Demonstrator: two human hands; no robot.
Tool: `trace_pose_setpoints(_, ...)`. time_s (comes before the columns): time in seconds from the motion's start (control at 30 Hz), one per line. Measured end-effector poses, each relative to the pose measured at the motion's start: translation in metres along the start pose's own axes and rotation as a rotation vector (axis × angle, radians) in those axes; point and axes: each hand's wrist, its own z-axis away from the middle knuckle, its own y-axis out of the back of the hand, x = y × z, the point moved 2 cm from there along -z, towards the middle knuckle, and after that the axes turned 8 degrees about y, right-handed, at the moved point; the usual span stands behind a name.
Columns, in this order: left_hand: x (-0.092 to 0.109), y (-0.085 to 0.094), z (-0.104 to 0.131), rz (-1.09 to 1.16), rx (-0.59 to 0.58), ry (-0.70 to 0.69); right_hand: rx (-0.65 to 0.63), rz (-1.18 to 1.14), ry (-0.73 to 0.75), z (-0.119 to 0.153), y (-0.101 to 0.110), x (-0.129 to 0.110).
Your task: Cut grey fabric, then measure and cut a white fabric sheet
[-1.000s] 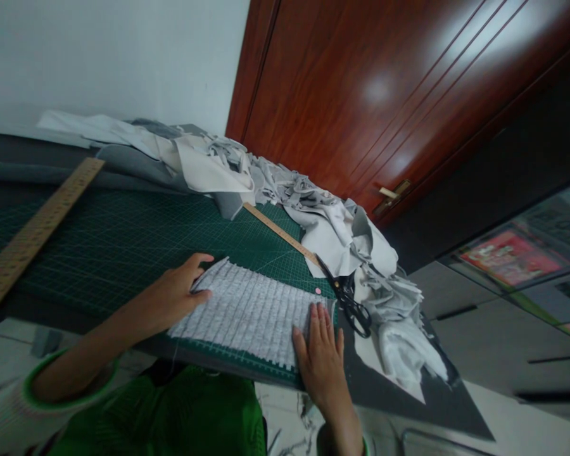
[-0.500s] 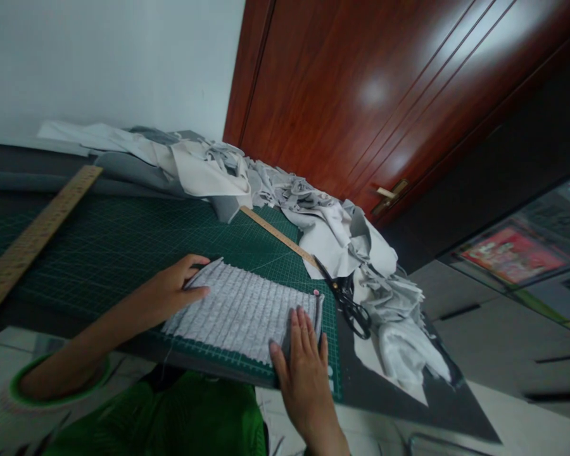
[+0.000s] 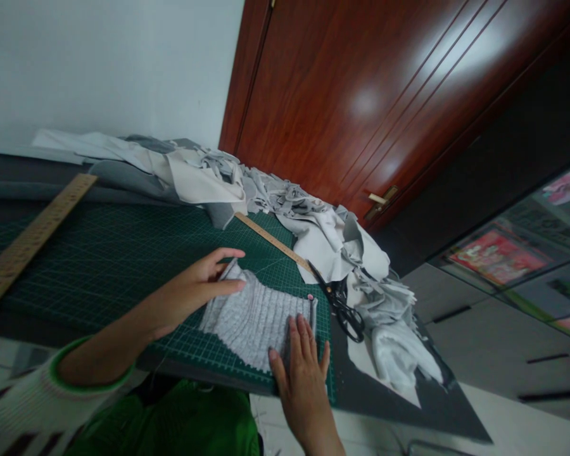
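A light grey pleated piece of fabric (image 3: 261, 310) lies on the green cutting mat (image 3: 147, 234) in front of me, its left half bunched and curved. My left hand (image 3: 209, 278) holds its left end, the thumb on top and the index finger stretched past the far corner. The other fingers of that hand are partly hidden. Flat on the fabric's right end rests my right hand (image 3: 301, 367), fingers extended. A small pink pin head (image 3: 310, 297) shows at the far right corner, beside a darker edge strip.
Black scissors (image 3: 342, 310) lie right of the mat. A short wooden ruler (image 3: 270, 239) lies beyond the fabric, a wider ruler (image 3: 33, 234) at left. Grey and white fabric scraps (image 3: 313, 221) are heaped along the table's far side, near a wooden door (image 3: 323, 95).
My left hand has moved right with the fabric's left end, and the fabric has bunched and shortened. My right hand stays flat on the right end.
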Motion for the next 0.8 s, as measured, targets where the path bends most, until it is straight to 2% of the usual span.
trace_pose_setpoints(0.1, 0.008, -0.035, -0.002, 0.037, -0.148, -0.042, 0.039, 0.02, 0.003, 0.0, -0.002, 0.0)
trace_pose_setpoints(0.2, 0.004, -0.078, -0.005, 0.031, -0.393, -0.117, 0.08, 0.059, 0.052, 0.009, -0.013, 0.002)
trace_pose_setpoints(0.27, -0.003, -0.101, -0.008, -0.097, -0.572, -0.159, 0.117, 0.092, 0.136, 0.017, -0.024, 0.005)
trace_pose_setpoints(0.3, -0.007, -0.108, -0.01, -0.177, -0.623, -0.195, 0.145, 0.111, 0.182, 0.021, -0.028, 0.006)
trace_pose_setpoints(0.33, -0.01, -0.112, -0.012, -0.251, -0.635, -0.234, 0.174, 0.132, 0.214, 0.023, -0.03, 0.007)
trace_pose_setpoints(0.4, -0.013, -0.11, -0.018, -0.348, -0.571, -0.31, 0.214, 0.167, 0.235, 0.024, -0.027, 0.01)
trace_pose_setpoints(0.5, -0.011, -0.097, -0.024, -0.36, -0.444, -0.354, 0.197, 0.153, 0.204, 0.018, -0.015, 0.013)
trace_pose_setpoints(0.6, -0.01, -0.089, -0.025, -0.366, -0.41, -0.36, 0.194, 0.096, 0.203, 0.014, -0.007, 0.014)
trace_pose_setpoints(0.7, -0.01, -0.093, -0.022, -0.445, -0.42, -0.412, 0.261, 0.105, 0.251, 0.014, -0.006, 0.013)
trace_pose_setpoints(0.8, -0.011, -0.103, -0.022, -0.628, -0.369, -0.468, 0.276, 0.13, 0.275, 0.014, -0.003, 0.011)
